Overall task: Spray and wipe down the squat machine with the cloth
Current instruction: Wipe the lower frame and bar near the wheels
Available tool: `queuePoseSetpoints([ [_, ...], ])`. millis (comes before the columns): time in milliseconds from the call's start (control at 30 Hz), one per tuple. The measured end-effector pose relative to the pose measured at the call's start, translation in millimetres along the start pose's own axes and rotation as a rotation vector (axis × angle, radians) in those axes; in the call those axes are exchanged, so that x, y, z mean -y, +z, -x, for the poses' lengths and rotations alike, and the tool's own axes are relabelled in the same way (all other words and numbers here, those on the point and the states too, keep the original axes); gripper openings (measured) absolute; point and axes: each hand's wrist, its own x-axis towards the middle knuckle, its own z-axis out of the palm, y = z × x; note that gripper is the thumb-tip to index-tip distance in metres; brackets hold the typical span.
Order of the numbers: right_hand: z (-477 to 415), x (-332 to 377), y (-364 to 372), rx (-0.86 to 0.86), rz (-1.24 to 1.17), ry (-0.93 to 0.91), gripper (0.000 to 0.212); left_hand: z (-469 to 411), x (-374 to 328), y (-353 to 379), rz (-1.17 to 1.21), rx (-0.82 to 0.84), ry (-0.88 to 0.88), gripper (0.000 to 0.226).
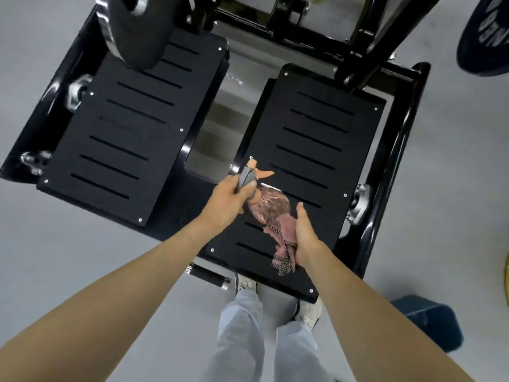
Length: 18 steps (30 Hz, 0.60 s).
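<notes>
**As the Nozzle Faces the Right Footplate, Mist Lightly and Wipe With the Slots**

While the left grip [228, 197] is curled round the grey trigger head of the pink spray bottle [268, 206], the right grip [304, 238] is closed on the bunched pink cloth [281, 245], whose corded trim dangles. Both hang over the near half of the right footplate [316, 144] of the squat machine [399, 150]. The bottle is toward the plate's inner edge and the cloth closer to its near edge.

The step in hand looks like spraying. It would go best with the orange nozzle aimed at the plate's middle and a short, light mist, so that liquid does not pool in the slots. The cloth should then run along the slots, far edge to near edge. The left footplate [132, 128] sits well apart.
</notes>
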Motion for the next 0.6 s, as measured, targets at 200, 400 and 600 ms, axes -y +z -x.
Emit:
queuePoseSetpoints([
  [200,11,17,-41,0.106,-0.253,-0.011,0.079,-29,-50,32,0.13,0.134,-0.069,0.029],
  [400,6,50,-65,0.002,-0.409,-0.087,0.061,-57,-98,65,0.089,0.278,0.061,0.014],
  [600,15,89,-104,0.034,-0.393,-0.106,0.069,-66,-143,127,0.088,0.483,0.049,0.06],
])
